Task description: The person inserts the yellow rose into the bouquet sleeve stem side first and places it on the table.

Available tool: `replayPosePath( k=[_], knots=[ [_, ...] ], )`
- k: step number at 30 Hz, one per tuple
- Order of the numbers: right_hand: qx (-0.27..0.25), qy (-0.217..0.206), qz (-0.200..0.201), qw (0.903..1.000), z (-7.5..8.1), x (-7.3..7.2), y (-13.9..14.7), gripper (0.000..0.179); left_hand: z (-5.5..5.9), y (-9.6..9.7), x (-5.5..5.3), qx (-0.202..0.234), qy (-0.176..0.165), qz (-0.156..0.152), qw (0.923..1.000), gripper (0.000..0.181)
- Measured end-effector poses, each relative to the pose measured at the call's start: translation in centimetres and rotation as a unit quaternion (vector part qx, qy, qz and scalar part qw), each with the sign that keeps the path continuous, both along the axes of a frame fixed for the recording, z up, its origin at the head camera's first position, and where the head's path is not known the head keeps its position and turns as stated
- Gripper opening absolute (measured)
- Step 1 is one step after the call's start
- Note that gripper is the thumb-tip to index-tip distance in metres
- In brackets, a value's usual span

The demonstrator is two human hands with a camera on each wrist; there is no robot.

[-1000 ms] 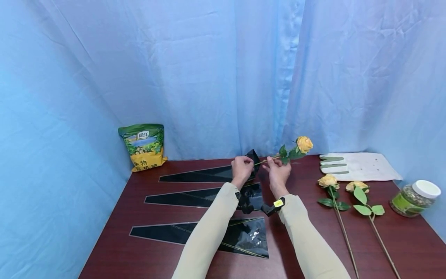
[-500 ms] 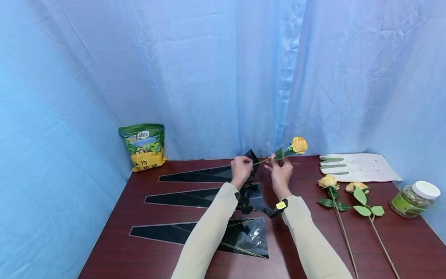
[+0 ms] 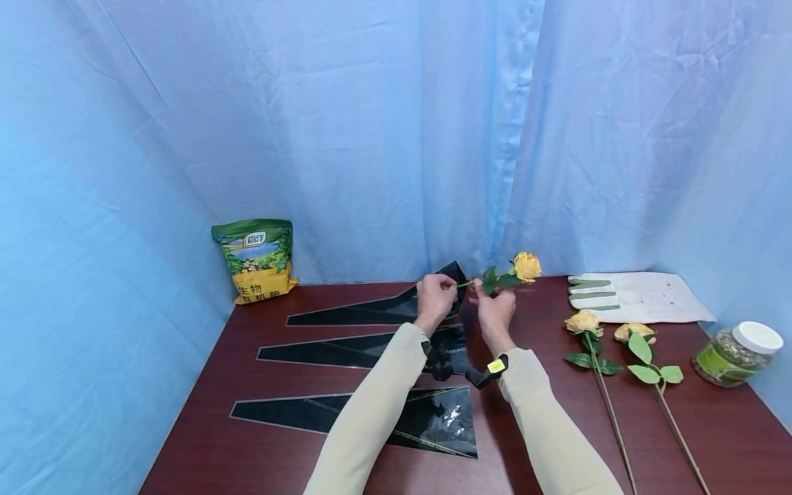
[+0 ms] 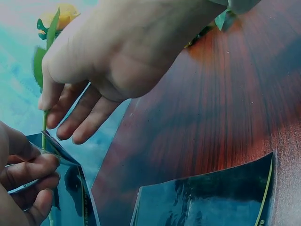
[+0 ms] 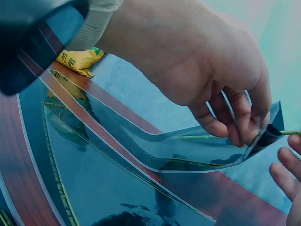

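Observation:
A long-stemmed yellow rose [image 3: 527, 267] is partly inside the far black flower sleeve [image 3: 353, 313], its bloom and leaves outside the mouth. At that mouth, my left hand [image 3: 436, 299] pinches the film's edge; in the right wrist view the stem [image 5: 200, 137] shows through the sleeve. My right hand [image 3: 496, 309] pinches the stem just below the leaves, thumb and index finger together, the other fingers loosely spread in the left wrist view. Two more black sleeves, a middle one [image 3: 346, 350] and a near one [image 3: 433, 419], lie flat under my left arm.
Two yellow roses, one [image 3: 584, 322] left of the other [image 3: 635, 333], lie at the right. Behind them is a white-and-green glove [image 3: 650, 295]. A white-lidded jar [image 3: 738, 353] stands at the right edge, a green-yellow bag [image 3: 255, 261] at the back left. Blue curtain [image 3: 346, 137] encloses the table.
The rose has moved left, its stem deeper in the sleeve. My right hand has shifted along the stem, and my left hand has drawn the sleeve's mouth slightly right.

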State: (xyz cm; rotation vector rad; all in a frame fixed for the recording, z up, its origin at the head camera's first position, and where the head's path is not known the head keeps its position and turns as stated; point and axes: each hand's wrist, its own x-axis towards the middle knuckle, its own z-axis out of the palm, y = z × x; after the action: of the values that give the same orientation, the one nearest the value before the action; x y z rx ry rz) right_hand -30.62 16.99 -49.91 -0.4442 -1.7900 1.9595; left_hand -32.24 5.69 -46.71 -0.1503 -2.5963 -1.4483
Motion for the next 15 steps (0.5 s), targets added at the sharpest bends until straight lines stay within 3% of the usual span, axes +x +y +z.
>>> replayPosePath(
  k=[4, 8, 15],
  knots=[
    [0.015, -0.003, 0.034, 0.9993, 0.2, 0.1, 0.4, 0.030, -0.1, 0.0, -0.1, 0.001, -0.005, 0.007, 1.0000, 0.014],
    [-0.010, 0.016, 0.060, 0.9980, 0.4, 0.3, 0.8, 0.029, -0.3, -0.1, -0.1, 0.002, -0.006, 0.009, 0.9999, 0.015],
    [-0.025, 0.046, 0.050, 0.9974, 0.4, 0.6, 1.1, 0.033, -0.5, -0.1, -0.1, 0.003, -0.002, -0.002, 1.0000, 0.015]
  ],
)
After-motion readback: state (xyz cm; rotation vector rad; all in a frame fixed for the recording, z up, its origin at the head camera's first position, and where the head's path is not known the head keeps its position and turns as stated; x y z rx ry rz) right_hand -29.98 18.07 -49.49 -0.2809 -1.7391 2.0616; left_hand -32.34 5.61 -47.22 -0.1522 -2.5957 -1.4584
